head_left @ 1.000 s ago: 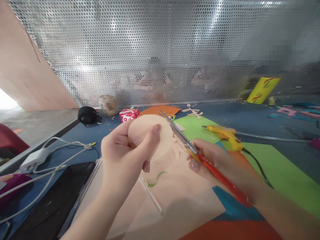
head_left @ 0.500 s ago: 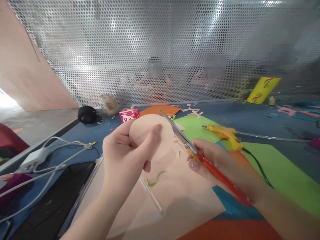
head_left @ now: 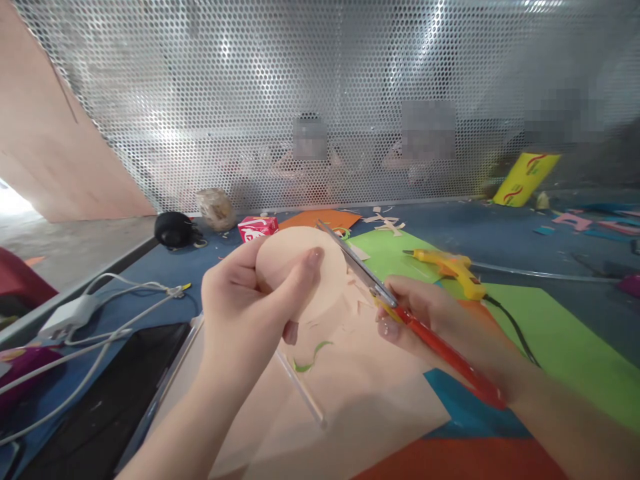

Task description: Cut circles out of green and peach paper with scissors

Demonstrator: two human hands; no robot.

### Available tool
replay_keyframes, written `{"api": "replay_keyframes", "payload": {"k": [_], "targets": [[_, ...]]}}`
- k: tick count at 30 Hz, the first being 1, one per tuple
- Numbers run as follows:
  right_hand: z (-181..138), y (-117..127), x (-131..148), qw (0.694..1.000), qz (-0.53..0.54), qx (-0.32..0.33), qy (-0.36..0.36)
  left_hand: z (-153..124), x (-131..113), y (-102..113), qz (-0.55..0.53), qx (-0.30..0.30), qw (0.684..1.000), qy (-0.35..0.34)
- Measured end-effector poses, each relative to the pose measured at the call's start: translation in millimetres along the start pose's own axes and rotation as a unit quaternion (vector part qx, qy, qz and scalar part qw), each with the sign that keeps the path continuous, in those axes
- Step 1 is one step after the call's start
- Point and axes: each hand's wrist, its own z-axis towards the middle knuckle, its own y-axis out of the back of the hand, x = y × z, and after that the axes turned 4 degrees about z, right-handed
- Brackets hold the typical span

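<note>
My left hand (head_left: 250, 303) pinches a round peach-coloured foam disc (head_left: 320, 283), thumb on its front face, and holds it upright above the table. My right hand (head_left: 430, 320) grips red-handled scissors (head_left: 400, 313), whose metal blades lie along the disc's right edge and point up and to the left. Below both hands lies a large peach sheet (head_left: 350, 393) with small offcuts and a curled green strip (head_left: 310, 357) on it.
A yellow glue gun (head_left: 450, 267) rests on green paper (head_left: 560, 333) at the right. Blue and orange sheets lie near the front edge. At the left are a black tablet (head_left: 105, 400), white charger cables (head_left: 100, 313), a red box (head_left: 257, 228) and a black round object (head_left: 174, 230). People sit behind a perforated metal screen (head_left: 320, 100).
Almost nothing has changed; both hands have shifted a few pixels, with the disc and the scissors held as before.
</note>
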Motion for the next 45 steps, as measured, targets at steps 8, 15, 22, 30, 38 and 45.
{"api": "replay_keyframes", "payload": {"k": [8, 15, 22, 30, 38, 45], "targets": [[0.2, 3.7, -1.1, 0.999, -0.043, 0.002, 0.014, 1.9, 2.4, 2.3, 0.002, 0.024, 1.000, 0.004], [0.9, 3.0, -0.8, 0.999, -0.032, 0.007, 0.019, 1.5, 0.7, 2.6, 0.009, 0.027, 1.000, 0.006], [-0.2, 3.6, 0.4, 0.999, -0.030, 0.006, 0.009, 2.9, 2.5, 3.6, 0.011, 0.026, 1.000, 0.009], [0.9, 2.1, -1.2, 0.999, -0.019, 0.010, 0.029, 4.5, 4.5, 4.6, 0.033, 0.028, 0.999, -0.005], [1.3, 1.9, 0.6, 1.000, -0.003, 0.013, 0.014, 3.4, 3.2, 4.1, 0.037, 0.024, 0.999, -0.003], [1.2, 1.5, 3.1, 1.000, 0.013, 0.014, 0.019, 4.0, 3.2, 4.3, 0.030, 0.028, 0.999, -0.002]]}}
